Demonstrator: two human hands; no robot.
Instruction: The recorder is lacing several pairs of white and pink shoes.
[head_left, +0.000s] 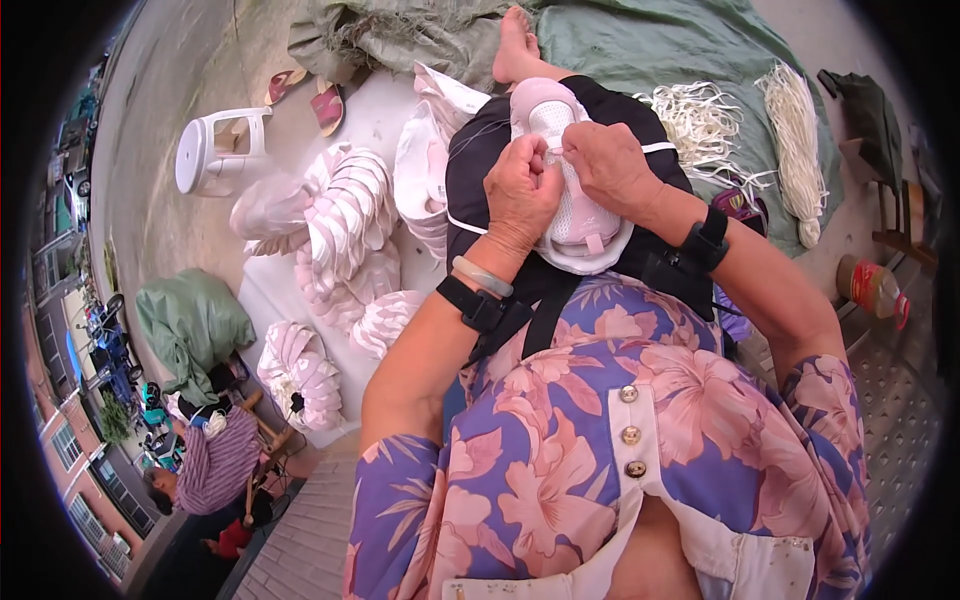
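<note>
On my lap, over dark cloth, lies a pink and white shoe upper [582, 218], toe pointing away from me. My left hand [524, 190] is closed at the left edge of its lacing opening, fingertips pinched on the upper. From the other side my right hand [612, 172] is closed in a pinch near the middle of the opening. Whatever its fingertips hold is too small and hidden to make out. Both hands nearly meet over the white mesh tongue [551, 118]. More pale shoe uppers [422, 180] lean just left of my lap.
Stacked pink and white uppers [350, 205] cover a pale sheet at left. White laces [700, 125] lie loose on a green tarp [660, 45], beside a lace bundle [797, 150]. A white stool [205, 155], slippers [327, 105], a bottle [868, 285] and another person [215, 460] are around.
</note>
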